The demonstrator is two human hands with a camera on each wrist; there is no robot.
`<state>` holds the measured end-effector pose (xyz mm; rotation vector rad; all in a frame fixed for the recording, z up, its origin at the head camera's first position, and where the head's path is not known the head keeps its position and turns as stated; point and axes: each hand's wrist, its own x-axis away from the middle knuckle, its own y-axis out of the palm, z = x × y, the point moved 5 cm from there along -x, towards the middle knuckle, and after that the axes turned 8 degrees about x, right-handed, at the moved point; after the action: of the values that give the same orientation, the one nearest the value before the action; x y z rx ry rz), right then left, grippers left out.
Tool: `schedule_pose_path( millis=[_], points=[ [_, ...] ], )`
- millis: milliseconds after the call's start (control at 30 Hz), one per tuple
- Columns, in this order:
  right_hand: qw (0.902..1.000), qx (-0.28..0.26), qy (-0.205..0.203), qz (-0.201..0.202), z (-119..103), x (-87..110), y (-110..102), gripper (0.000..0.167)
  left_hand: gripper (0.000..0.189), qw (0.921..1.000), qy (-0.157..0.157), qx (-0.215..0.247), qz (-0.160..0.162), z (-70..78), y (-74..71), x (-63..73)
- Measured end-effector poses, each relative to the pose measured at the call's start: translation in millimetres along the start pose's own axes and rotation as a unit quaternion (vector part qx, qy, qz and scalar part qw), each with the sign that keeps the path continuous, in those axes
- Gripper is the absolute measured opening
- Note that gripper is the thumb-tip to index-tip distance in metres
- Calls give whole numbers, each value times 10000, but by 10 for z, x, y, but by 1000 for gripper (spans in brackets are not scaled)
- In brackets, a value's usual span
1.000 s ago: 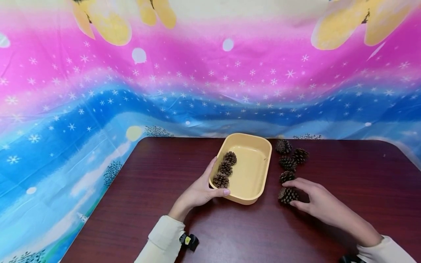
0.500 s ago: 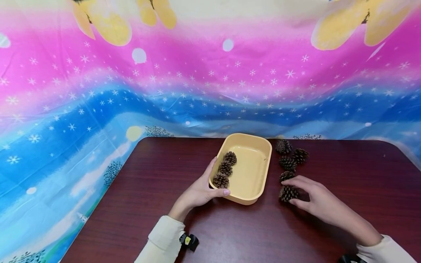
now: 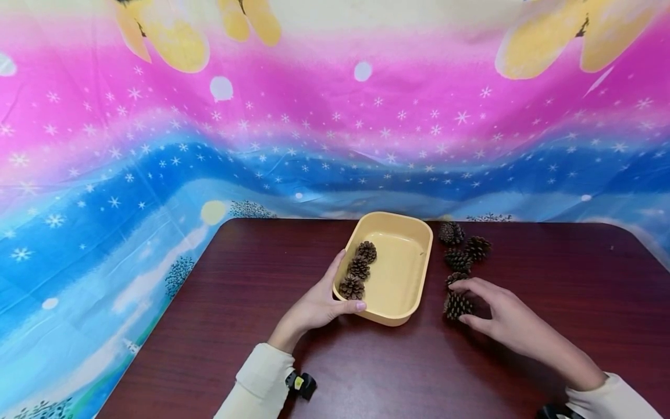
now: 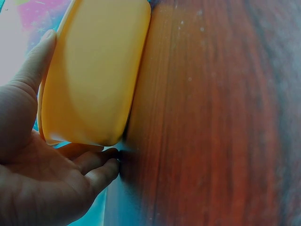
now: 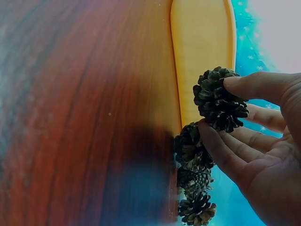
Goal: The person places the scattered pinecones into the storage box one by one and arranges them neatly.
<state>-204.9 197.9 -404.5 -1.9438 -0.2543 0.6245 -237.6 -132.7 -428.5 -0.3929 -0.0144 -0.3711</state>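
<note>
My left hand (image 3: 314,302) holds a yellow plastic tub (image 3: 400,273) at its near left corner, thumb over the near rim and fingers along the left wall. Three brown pine cones (image 3: 359,267) lie in a row inside, against that wall. To the right of the tub, my right hand (image 3: 505,317) pinches the nearest pine cone (image 3: 458,306) of a line on the table. The right wrist view shows the thumb on one side of this pine cone (image 5: 220,100) and a fingertip on the other. Just beyond it, another pine cone (image 3: 456,279) is partly covered by the fingers.
Farther back on the right lie three more pine cones (image 3: 459,260), close together near the far edge of the dark red wooden table (image 3: 251,256). A colourful cloth (image 3: 314,128) with snowflakes hangs right behind that edge.
The right hand and its pine cone have shifted slightly away from me, toward the pine cone behind. The left hand and the tub stay where they were.
</note>
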Motion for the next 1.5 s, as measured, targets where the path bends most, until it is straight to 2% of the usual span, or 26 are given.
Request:
schedule_pose_path(
  millis=[233,500,767,1033,1500],
  points=[
    [9998,-148,51,102,-7,-19,-22,46,119,10000,19,-2,-7,6,0,0],
    [9997,-105,239,1,-21,-47,-37,42,119,10000,33,50,-34,5,2,-7],
    [9997,11,51,234,-48,-63,-45,43,119,10000,7,60,-32,3,-4,-4],
    [9996,49,70,279,-63,-92,-79,42,118,10000,3,35,-33,0,-1,-5],
    [9976,-83,-84,688,-89,-137,-153,45,119,10000,19,77,-15,9,-3,6]
  ],
)
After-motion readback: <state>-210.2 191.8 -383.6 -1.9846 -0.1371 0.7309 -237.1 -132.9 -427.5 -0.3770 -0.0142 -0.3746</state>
